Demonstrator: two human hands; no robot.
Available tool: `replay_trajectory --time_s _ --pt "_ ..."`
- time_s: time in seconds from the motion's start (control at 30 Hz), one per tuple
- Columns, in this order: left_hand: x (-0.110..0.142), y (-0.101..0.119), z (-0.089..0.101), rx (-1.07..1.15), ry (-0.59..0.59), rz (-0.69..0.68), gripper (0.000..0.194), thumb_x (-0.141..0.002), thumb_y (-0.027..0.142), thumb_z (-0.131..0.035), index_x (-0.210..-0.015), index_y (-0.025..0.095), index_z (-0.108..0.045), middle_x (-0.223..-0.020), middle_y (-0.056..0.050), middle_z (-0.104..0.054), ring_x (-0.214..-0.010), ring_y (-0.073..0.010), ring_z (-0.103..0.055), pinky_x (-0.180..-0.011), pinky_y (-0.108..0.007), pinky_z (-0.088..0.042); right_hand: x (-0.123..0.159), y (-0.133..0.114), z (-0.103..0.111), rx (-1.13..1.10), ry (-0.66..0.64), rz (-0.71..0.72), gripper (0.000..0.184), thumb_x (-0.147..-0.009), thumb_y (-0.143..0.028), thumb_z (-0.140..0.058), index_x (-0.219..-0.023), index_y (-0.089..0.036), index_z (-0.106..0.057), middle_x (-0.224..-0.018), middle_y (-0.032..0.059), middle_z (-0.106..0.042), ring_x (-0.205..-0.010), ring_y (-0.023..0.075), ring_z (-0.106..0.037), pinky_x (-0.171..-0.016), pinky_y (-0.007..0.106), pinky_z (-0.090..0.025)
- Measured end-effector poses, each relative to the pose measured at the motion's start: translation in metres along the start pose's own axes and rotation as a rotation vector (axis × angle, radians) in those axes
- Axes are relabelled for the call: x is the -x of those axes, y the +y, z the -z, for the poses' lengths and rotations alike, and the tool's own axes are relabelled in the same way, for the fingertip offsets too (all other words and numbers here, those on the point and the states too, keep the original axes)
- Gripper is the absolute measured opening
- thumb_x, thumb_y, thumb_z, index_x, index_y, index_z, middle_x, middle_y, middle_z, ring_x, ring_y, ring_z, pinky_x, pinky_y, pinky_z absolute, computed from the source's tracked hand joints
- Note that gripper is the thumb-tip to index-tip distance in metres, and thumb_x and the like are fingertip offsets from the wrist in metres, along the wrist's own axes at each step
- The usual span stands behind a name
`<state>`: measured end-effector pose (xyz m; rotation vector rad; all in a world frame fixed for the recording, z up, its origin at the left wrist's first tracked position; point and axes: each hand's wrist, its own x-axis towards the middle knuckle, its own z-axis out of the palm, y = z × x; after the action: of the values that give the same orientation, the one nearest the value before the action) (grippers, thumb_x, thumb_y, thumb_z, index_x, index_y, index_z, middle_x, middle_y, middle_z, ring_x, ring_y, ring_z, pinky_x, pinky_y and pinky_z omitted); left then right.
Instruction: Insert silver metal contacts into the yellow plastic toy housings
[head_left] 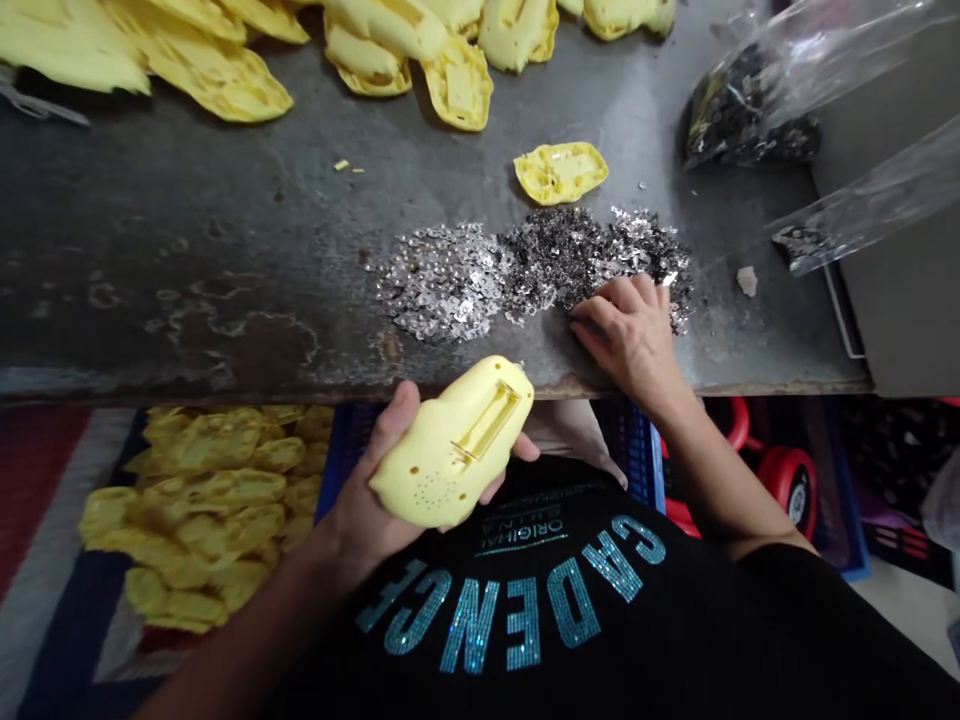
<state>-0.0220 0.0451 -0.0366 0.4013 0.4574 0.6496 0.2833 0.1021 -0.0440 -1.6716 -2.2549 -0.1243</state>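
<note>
One slotted yellow shell (448,450) fills the clasping left hand (364,500); the right hand's (637,340) pinch is unclear.

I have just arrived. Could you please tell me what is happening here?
The person's left grip holds a yellow plastic casing, its rectangular recess facing the camera, by the near edge of the workbench. The right grip is at the loose metal pieces; whether it pinches any is hidden. Beyond the pieces lies a yellow half-shell, and more yellow shells lie farther back.

Whitish lump (746,281) on worn grey bench (150,250); below bench, at right, red wheel (787,490)
</note>
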Motion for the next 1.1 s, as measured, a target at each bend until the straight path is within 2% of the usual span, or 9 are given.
replay_trajectory --time_s 0.1,0.2,0.27,0.4,0.47,0.53,0.7,0.87,1.1 --pt "0.003 0.001 0.003 0.045 0.022 0.051 0.081 -0.108 0.082 -0.063 -0.145 0.013 -0.086 -0.125 -0.026 -0.089 -0.07 -0.0225 -0.083 -0.042 -0.02 -0.05 0.006 -0.004 0.003 -0.03 0.001 0.029 0.015 -0.117 -0.033 -0.066 -0.113 -0.029 -0.08 -0.112 0.0072 -0.075 -0.11 0.0301 -0.058 -0.097 0.049 -0.042" --pt "0.001 0.002 0.0 0.042 0.061 0.088 0.075 -0.107 0.078 -0.069 -0.143 0.015 -0.087 -0.128 -0.025 -0.089 -0.076 -0.0227 -0.084 -0.062 -0.026 -0.066 0.018 -0.008 0.009 -0.064 -0.025 0.089 0.02 -0.119 -0.034 -0.062 -0.114 -0.028 -0.081 -0.11 0.0061 -0.077 -0.107 0.0281 -0.06 -0.093 0.046 -0.043" --pt "-0.002 0.003 -0.004 0.021 0.066 0.084 0.07 -0.108 0.073 -0.071 -0.139 0.013 -0.089 -0.124 -0.025 -0.09 -0.076 -0.0229 -0.084 -0.07 -0.028 -0.069 0.024 -0.01 0.01 -0.079 -0.044 0.125 0.022 -0.12 -0.035 -0.061 -0.114 -0.028 -0.081 -0.107 0.0052 -0.079 -0.104 0.0269 -0.062 -0.091 0.045 -0.042" --pt "-0.004 0.003 -0.007 -0.013 0.113 0.043 0.068 -0.106 0.07 -0.069 -0.137 0.013 -0.09 -0.12 -0.024 -0.09 -0.073 -0.0249 -0.084 -0.06 -0.026 -0.064 0.025 0.002 0.007 -0.137 0.037 0.023 0.022 -0.12 -0.036 -0.063 -0.132 -0.028 -0.08 -0.117 0.0053 -0.083 -0.111 0.0264 -0.067 -0.096 0.045 -0.044" --pt "-0.001 0.002 -0.004 -0.017 0.168 0.048 0.071 -0.104 0.074 -0.069 -0.139 0.015 -0.089 -0.122 -0.022 -0.09 -0.074 -0.0254 -0.083 -0.057 -0.027 -0.062 0.023 0.013 0.006 -0.088 0.102 -0.09 0.021 -0.118 -0.035 -0.065 -0.132 -0.031 -0.08 -0.123 0.0061 -0.083 -0.117 0.029 -0.066 -0.099 0.047 -0.043" --pt "0.0 -0.001 -0.002 -0.014 0.196 0.061 0.074 -0.103 0.076 -0.068 -0.14 0.016 -0.088 -0.122 -0.021 -0.09 -0.074 -0.0253 -0.082 -0.055 -0.027 -0.061 0.023 0.022 0.006 -0.039 0.09 -0.13 0.018 -0.117 -0.035 -0.067 -0.127 -0.033 -0.081 -0.124 0.0061 -0.082 -0.119 0.0313 -0.064 -0.1 0.049 -0.041" --pt "-0.004 -0.006 0.0 -0.018 0.142 0.049 0.083 -0.107 0.081 -0.061 -0.145 0.011 -0.084 -0.126 -0.025 -0.088 -0.081 -0.0271 -0.082 -0.054 -0.028 -0.062 0.037 0.025 0.009 -0.059 0.028 -0.042 0.017 -0.118 -0.036 -0.066 -0.115 -0.033 -0.082 -0.12 0.0037 -0.083 -0.115 0.0296 -0.062 -0.098 0.049 -0.04" --pt "-0.009 -0.007 -0.001 -0.028 0.093 0.025 0.086 -0.108 0.082 -0.059 -0.149 0.009 -0.081 -0.124 -0.026 -0.088 -0.092 -0.0314 -0.084 -0.058 -0.031 -0.066 0.051 0.028 0.016 -0.083 0.082 -0.107 0.014 -0.116 -0.034 -0.069 -0.113 -0.033 -0.083 -0.12 0.0045 -0.081 -0.116 0.0297 -0.063 -0.099 0.049 -0.041" --pt "-0.009 -0.011 -0.007 -0.062 0.176 0.037 0.088 -0.108 0.082 -0.057 -0.15 0.009 -0.079 -0.121 -0.027 -0.087 -0.089 -0.0311 -0.085 -0.058 -0.03 -0.067 0.029 0.005 0.014 -0.099 -0.016 -0.027 0.021 -0.119 -0.041 -0.064 -0.129 -0.032 -0.08 -0.118 0.0062 -0.078 -0.115 0.0305 -0.06 -0.099 0.049 -0.041"
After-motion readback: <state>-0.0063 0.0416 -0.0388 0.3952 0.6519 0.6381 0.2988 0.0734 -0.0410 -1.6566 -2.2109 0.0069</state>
